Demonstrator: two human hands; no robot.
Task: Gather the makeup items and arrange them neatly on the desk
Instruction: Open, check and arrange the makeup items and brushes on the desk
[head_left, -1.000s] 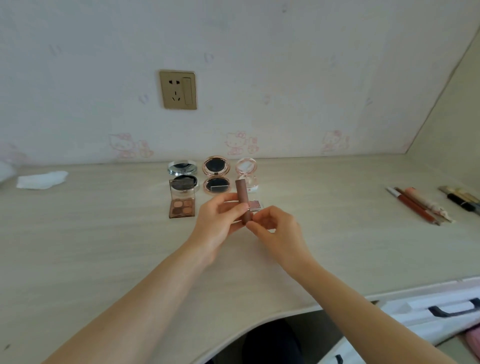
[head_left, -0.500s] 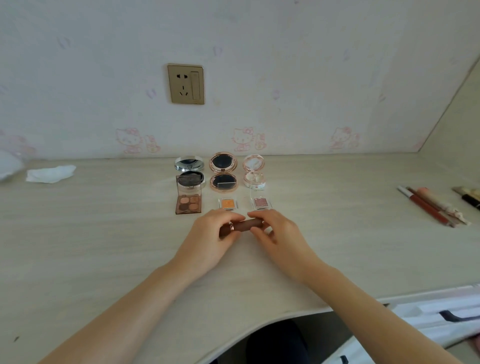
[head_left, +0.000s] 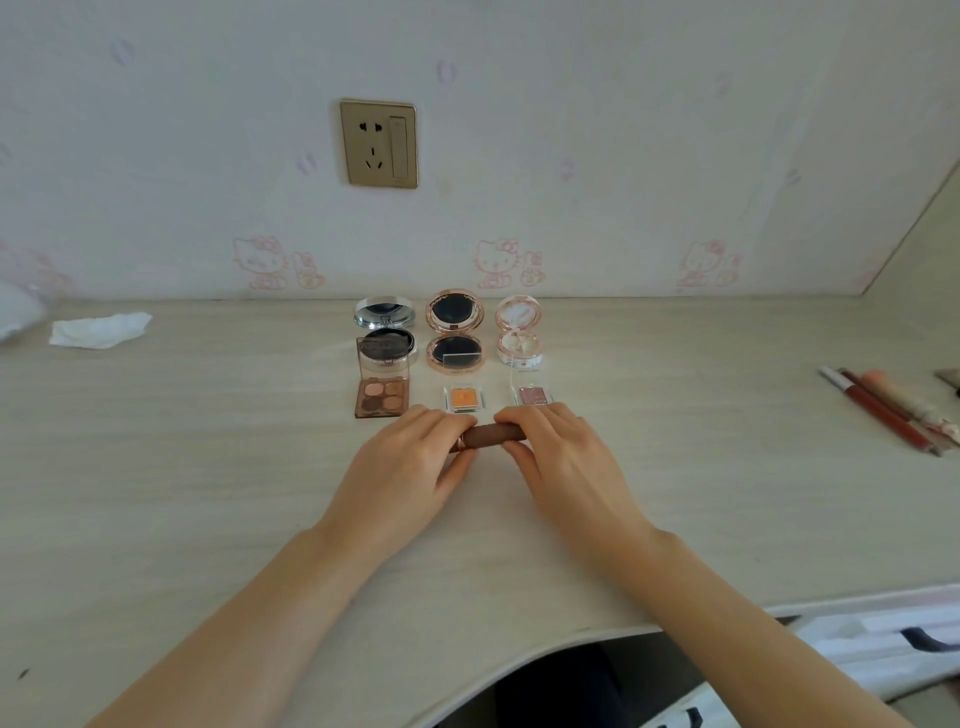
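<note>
A brown lipstick tube lies sideways on the desk, held at both ends. My left hand pinches its left end and my right hand pinches its right end. Just behind it sit a brown four-pan eyeshadow palette, a small orange pan and a small pink pan. Behind those stand three open round compacts: silver, rose-gold with dark mirror, and pale pink.
Several pencils and brushes lie at the desk's right end. A crumpled white tissue sits at the back left. A wall socket is above the compacts. The desk's curved front edge runs below my arms.
The lipstick was upright between my fingers above the desk; both hands turned it sideways and lowered it onto the desk in front of the small pans.
</note>
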